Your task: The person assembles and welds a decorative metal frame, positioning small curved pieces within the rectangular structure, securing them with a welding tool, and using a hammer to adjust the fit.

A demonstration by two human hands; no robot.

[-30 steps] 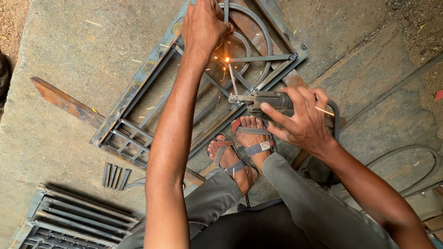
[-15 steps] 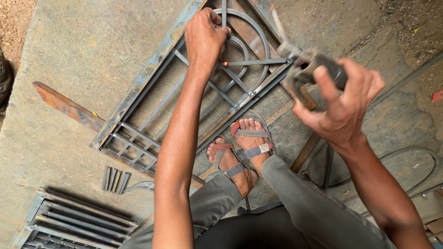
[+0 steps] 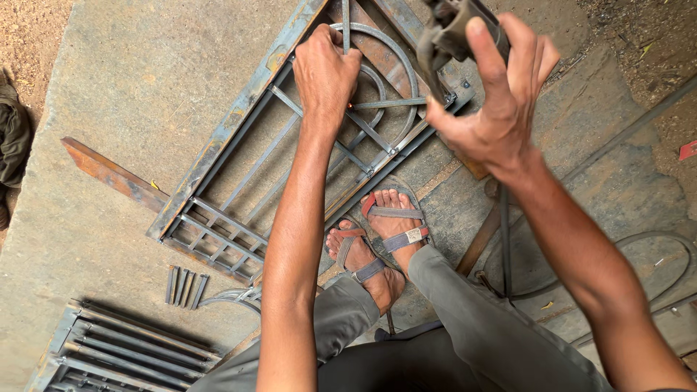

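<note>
Left hand: left hand (image 3: 324,72) reaches out, pressed down on the grey steel window grille frame with curved bars (image 3: 239,116); fingers curled over a thin upright bar near the arcs, grasping it.
Right hand: right hand (image 3: 494,94) raised close to the camera, fingers clenched around a dark welding electrode holder (image 3: 454,33); blurred, so its exact shape is hard to tell.
Grille frame: lies flat on the concrete floor (image 3: 123,65), angled, its near corner just beside the feet.
Weld spot: small orange glow (image 3: 353,106) on the bar just below the left hand.
Feet: two feet in grey-strapped sandals (image 3: 377,239), close together at the frame's lower edge.
Nearby: rusty flat steel strip (image 3: 109,174) touching the frame's left corner; short cut steel rods (image 3: 183,287) in a row; second barred grille (image 3: 109,352) at lower left; dark cable (image 3: 653,247) looping on the right.
</note>
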